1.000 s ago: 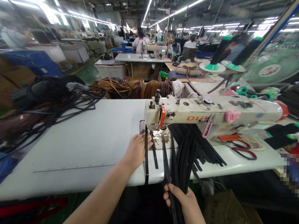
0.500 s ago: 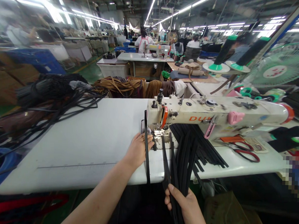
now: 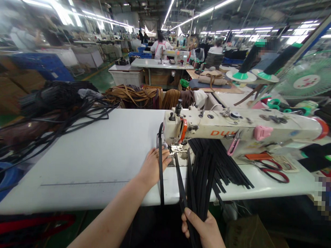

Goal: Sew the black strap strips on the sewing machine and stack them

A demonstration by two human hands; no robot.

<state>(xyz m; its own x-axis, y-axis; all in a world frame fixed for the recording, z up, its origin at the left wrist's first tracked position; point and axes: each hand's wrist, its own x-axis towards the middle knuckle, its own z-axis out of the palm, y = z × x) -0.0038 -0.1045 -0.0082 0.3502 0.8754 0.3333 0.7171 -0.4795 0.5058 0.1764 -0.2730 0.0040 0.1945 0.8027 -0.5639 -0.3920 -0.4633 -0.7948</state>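
Observation:
My left hand (image 3: 153, 166) lies with its fingers stretched out flat on the sewing machine bed, fingertips beside the metal needle plate (image 3: 183, 161). A narrow black strap (image 3: 161, 174) loops down from the left of the machine head, crosses over these fingers and hangs past the table's front edge. The thumb is hidden. Lower right, my right hand (image 3: 202, 226) is closed around a bunch of long black straps (image 3: 204, 183). One single strap (image 3: 180, 180) from this hand points its free end at the plate, just under the presser foot area of the sewing machine (image 3: 203, 127).
More black straps (image 3: 229, 166) lie fanned under the machine arm. Red-handled scissors (image 3: 274, 169) rest on the right of the white table (image 3: 99, 154). Black cords (image 3: 70, 120) spill over its left end. Brown straps (image 3: 136, 96) hang behind; thread cones (image 3: 246, 63) stand at right.
The single strap's free end has shifted left, closer to my left fingertips. A short dark strap piece beside those fingertips no longer shows. Both hands stay nearly in place.

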